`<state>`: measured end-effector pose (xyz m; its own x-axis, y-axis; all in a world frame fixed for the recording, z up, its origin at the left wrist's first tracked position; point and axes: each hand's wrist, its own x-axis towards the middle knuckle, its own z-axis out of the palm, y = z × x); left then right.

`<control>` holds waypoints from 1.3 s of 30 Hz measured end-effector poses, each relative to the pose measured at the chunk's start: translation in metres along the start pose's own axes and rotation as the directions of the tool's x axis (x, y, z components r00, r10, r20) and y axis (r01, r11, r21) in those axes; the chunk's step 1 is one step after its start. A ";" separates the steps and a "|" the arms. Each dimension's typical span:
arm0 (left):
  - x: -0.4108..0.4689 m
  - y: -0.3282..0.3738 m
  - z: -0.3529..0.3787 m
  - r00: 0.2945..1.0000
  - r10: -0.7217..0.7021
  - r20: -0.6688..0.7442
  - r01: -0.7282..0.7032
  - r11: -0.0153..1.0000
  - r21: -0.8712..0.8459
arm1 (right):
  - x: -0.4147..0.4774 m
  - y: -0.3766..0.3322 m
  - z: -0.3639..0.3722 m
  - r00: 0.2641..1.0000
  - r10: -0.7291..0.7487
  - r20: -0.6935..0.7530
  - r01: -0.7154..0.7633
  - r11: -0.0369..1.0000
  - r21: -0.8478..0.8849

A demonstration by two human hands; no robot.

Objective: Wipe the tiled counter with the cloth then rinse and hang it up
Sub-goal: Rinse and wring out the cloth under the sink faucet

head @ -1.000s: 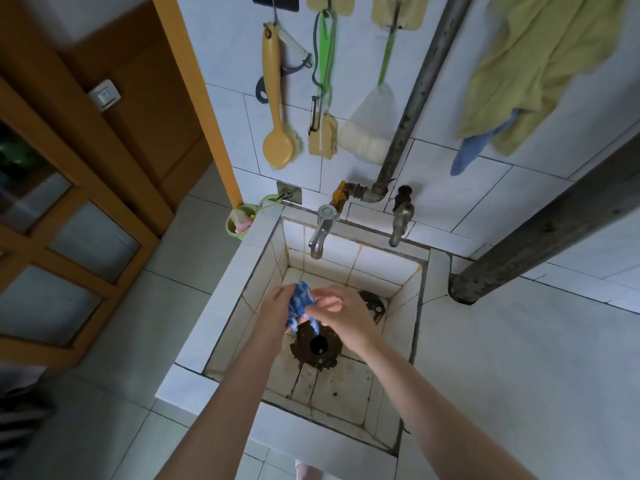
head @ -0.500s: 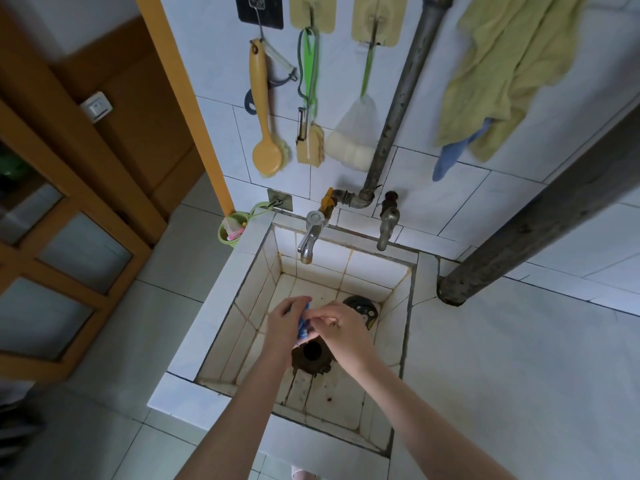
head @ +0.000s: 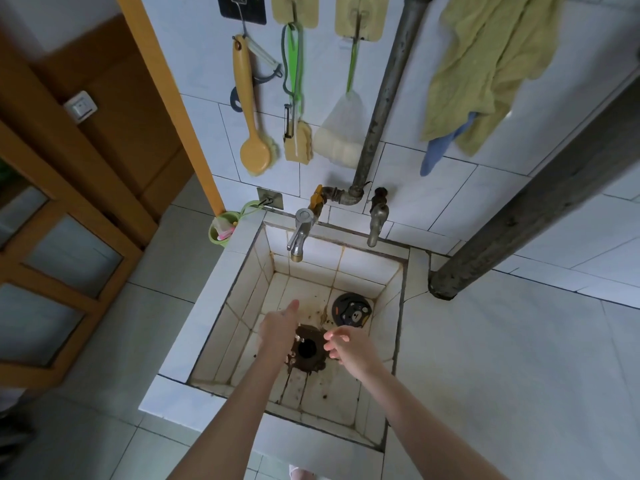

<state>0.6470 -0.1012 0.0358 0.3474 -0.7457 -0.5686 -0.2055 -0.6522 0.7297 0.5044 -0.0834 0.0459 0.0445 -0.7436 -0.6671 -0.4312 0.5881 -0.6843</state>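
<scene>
Parted, left hand [head: 278,329] and right hand [head: 350,347] hover over stained tiled sink [head: 346,265].

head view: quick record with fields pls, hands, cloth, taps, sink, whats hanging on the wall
left hand: over the sink, back up, one digit stretched toward the taps, palm hidden
right hand: beside the drain, fingers loosely curled, holding nothing
cloth: none visible in either hand
taps: chrome tap and darker tap, no water seen running
sink floor: stained, black round cover lying beyond the drain
wall: yellow brush and green towel hanging
</scene>
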 end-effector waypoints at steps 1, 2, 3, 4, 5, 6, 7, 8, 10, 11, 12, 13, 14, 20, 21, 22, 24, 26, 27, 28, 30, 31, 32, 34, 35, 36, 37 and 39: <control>0.000 0.002 0.001 1.000 -0.015 -0.020 0.016 1.000 0.022 | 0.000 0.000 0.001 1.000 0.014 0.005 -0.014 1.000 0.010; 0.001 0.003 0.002 0.999 -0.033 -0.035 0.034 0.999 0.030 | 0.001 0.000 0.001 1.000 0.026 0.009 -0.026 0.999 0.021; 0.000 0.004 0.001 0.997 -0.058 -0.045 0.060 0.998 0.036 | 0.001 0.000 0.002 0.999 0.033 0.011 -0.034 0.999 0.028; 0.001 0.005 0.001 0.996 -0.075 -0.041 0.077 0.996 0.047 | 0.001 0.000 0.002 0.999 0.035 0.010 -0.036 0.999 0.030; 0.000 0.005 0.000 0.997 -0.073 -0.032 0.075 0.995 0.072 | 0.001 0.000 0.002 0.999 0.036 0.010 -0.036 0.999 0.030; 0.000 0.004 -0.002 0.998 -0.066 -0.015 0.067 0.990 0.125 | 0.001 -0.001 0.002 0.999 0.037 0.010 -0.038 0.999 0.032; 0.000 0.004 -0.004 0.994 -0.103 -0.035 0.106 0.990 0.093 | 0.001 -0.001 0.002 0.999 0.038 0.011 -0.039 0.999 0.034; -0.002 0.009 -0.005 0.990 -0.140 -0.031 0.142 0.987 0.081 | 0.001 -0.001 0.002 0.999 0.037 0.010 -0.037 0.999 0.034; 0.005 -0.002 -0.003 0.995 -0.030 -0.099 0.052 0.973 0.223 | 0.002 -0.002 0.002 1.000 0.029 0.008 -0.029 0.999 0.040; 0.005 -0.002 -0.002 0.998 -0.029 -0.061 0.043 0.969 0.244 | 0.002 -0.003 0.003 1.000 0.027 0.009 -0.027 0.999 0.047; 0.004 0.000 -0.003 1.000 -0.019 -0.016 0.022 0.957 0.288 | 0.002 -0.004 0.003 1.000 0.028 0.012 -0.029 0.998 0.052; 0.003 -0.001 -0.003 0.999 -0.017 -0.034 0.025 0.970 0.241 | 0.002 -0.004 0.004 0.999 0.030 0.017 -0.031 0.998 0.056; 0.003 -0.002 -0.003 0.999 -0.021 -0.045 0.029 0.980 0.198 | 0.003 -0.004 0.005 0.999 0.036 0.021 -0.037 0.998 0.053; 0.005 0.003 -0.003 0.998 -0.069 0.011 0.066 0.983 0.172 | 0.001 -0.006 0.006 0.998 0.047 0.045 -0.049 0.998 0.050; 0.001 0.007 -0.003 0.995 -0.095 0.023 0.092 0.989 0.113 | 0.000 -0.008 0.006 0.998 0.044 0.055 -0.048 0.996 0.073; 0.000 0.009 -0.002 0.992 -0.112 0.053 0.110 0.993 0.039 | -0.001 -0.010 0.006 0.997 0.048 0.067 -0.055 0.993 0.107; -0.004 0.011 0.002 0.975 -0.136 0.175 0.148 0.987 -0.058 | -0.004 -0.016 0.008 0.988 0.089 0.127 -0.116 0.966 0.230; -0.014 0.012 0.009 0.936 -0.176 0.306 0.240 0.953 -0.183 | -0.006 -0.018 0.012 0.964 0.102 0.245 -0.199 0.889 0.412; -0.018 0.012 0.013 0.914 -0.180 0.363 0.274 0.935 -0.226 | -0.006 -0.020 0.015 0.948 0.078 0.309 -0.233 0.829 0.508; -0.022 0.009 0.018 0.898 -0.179 0.402 0.294 0.924 -0.244 | -0.005 -0.021 0.017 0.937 0.053 0.345 -0.259 0.769 0.584; -0.034 0.012 0.025 0.891 -0.157 0.426 0.294 0.914 -0.278 | -0.005 -0.026 0.021 0.946 0.060 0.319 -0.272 0.684 0.677; -0.039 0.013 0.029 0.897 -0.160 0.413 0.302 0.903 -0.305 | -0.006 -0.029 0.023 0.958 0.083 0.273 -0.257 0.665 0.701; -0.040 0.011 0.032 0.899 -0.169 0.404 0.310 0.897 -0.315 | -0.005 -0.029 0.024 0.969 0.110 0.223 -0.239 0.666 0.706; -0.035 0.007 0.034 0.902 -0.192 0.387 0.309 0.912 -0.268 | -0.003 -0.030 0.023 0.979 0.147 0.143 -0.205 0.698 0.686; -0.035 0.008 0.030 0.917 -0.191 0.349 0.271 0.942 -0.196 | 0.000 -0.029 0.021 0.980 0.171 0.101 -0.194 0.710 0.677; -0.037 0.009 0.024 0.937 -0.170 0.306 0.221 0.965 -0.140 | 0.004 -0.028 0.018 0.978 0.198 0.058 -0.185 0.716 0.674; -0.037 0.011 0.019 0.951 -0.137 0.277 0.174 0.978 -0.114 | 0.007 -0.028 0.013 0.975 0.219 0.039 -0.185 0.699 0.691; -0.027 0.002 0.011 0.946 -0.129 0.298 0.173 0.977 -0.127 | 0.009 -0.029 0.004 0.972 0.213 0.102 -0.216 0.624 0.751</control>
<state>0.6271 -0.0834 0.0487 0.0826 -0.6622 -0.7448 -0.0246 -0.7485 0.6627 0.5205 -0.1062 0.0585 0.0430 -0.5649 -0.8241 0.3983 0.7661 -0.5044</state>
